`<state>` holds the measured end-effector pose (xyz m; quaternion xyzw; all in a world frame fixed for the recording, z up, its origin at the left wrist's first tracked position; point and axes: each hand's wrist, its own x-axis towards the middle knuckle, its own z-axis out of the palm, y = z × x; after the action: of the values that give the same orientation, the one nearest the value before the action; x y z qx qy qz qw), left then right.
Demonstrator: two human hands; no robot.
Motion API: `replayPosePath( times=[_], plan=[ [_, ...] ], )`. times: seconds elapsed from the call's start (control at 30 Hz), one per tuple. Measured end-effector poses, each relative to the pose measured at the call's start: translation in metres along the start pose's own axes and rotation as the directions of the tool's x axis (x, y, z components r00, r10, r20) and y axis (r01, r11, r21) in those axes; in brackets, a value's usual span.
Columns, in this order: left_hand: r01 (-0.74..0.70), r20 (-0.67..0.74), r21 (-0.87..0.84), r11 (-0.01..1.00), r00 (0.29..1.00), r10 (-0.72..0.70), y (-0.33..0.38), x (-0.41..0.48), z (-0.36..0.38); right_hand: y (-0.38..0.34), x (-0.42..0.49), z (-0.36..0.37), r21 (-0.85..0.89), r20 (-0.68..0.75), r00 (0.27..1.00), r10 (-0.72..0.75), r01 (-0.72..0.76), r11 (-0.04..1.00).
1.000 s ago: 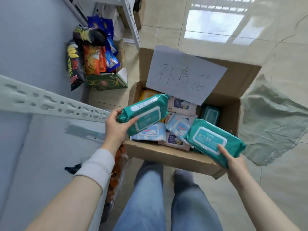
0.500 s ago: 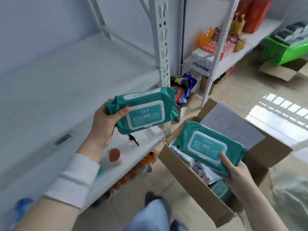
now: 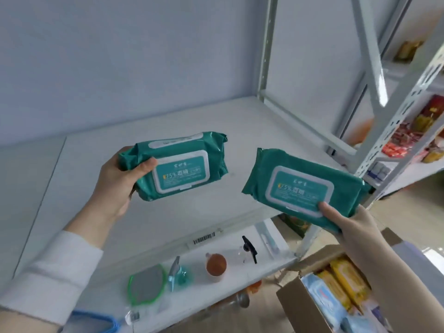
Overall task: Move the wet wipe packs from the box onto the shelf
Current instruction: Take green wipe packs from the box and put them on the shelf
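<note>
I hold two teal wet wipe packs above the white shelf (image 3: 168, 116). My left hand (image 3: 117, 181) grips the left end of one teal pack (image 3: 180, 165), label facing up, over the middle of the shelf board. My right hand (image 3: 346, 224) grips the lower right corner of the second teal pack (image 3: 302, 188), which hangs tilted over the shelf's front right edge. The cardboard box (image 3: 302, 306) stands on the floor at the bottom right, with yellow and blue wipe packs (image 3: 336, 289) visible inside.
A grey perforated upright post (image 3: 408, 111) rises at the shelf's right front corner. The lower shelf (image 3: 216, 284) holds a green-rimmed mirror (image 3: 146, 287), a spray bottle (image 3: 177, 272), an orange cup (image 3: 216, 264) and a pump bottle. Snack packs fill the neighbouring shelves at right.
My view has swung up from the box to the shelf. Both hands have carried their teal packs up over the shelf board; the box now lies at the bottom right.
</note>
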<state>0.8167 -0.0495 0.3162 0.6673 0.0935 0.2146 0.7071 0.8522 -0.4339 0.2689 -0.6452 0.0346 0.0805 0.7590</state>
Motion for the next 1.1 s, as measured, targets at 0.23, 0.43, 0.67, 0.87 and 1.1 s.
replayPosePath(
  times=[0.23, 0.43, 0.67, 0.87, 1.1],
  plan=[
    [0.018, -0.045, 0.036, 0.999, 0.999, -0.016, -0.027, 0.081, -0.021, -0.022, 0.088, 0.05, -0.092, 0.032, 0.999, -0.029, 0.032, 0.995],
    [0.02, -0.07, 0.047, 0.999, 0.997, -0.017, -0.056, 0.16, -0.004, -0.04, 0.209, 0.084, -0.105, 0.129, 0.988, -0.087, 0.101, 0.989],
    [0.012, -0.146, 0.095, 0.995, 0.989, 0.002, -0.093, 0.246, 0.022, -0.037, 0.357, 0.101, -0.195, 0.286, 0.956, -0.072, 0.132, 0.972],
    [-0.028, -0.209, 0.241, 0.97, 0.975, 0.08, -0.109, 0.312, 0.029, -0.036, 0.468, 0.129, -0.342, 0.297, 0.933, -0.205, 0.304, 0.889],
    [-0.073, -0.176, 0.467, 0.881, 0.969, 0.174, -0.111, 0.354, 0.027, -0.036, 0.533, 0.153, -0.376, 0.329, 0.902, -0.28, 0.396, 0.838]
  ],
)
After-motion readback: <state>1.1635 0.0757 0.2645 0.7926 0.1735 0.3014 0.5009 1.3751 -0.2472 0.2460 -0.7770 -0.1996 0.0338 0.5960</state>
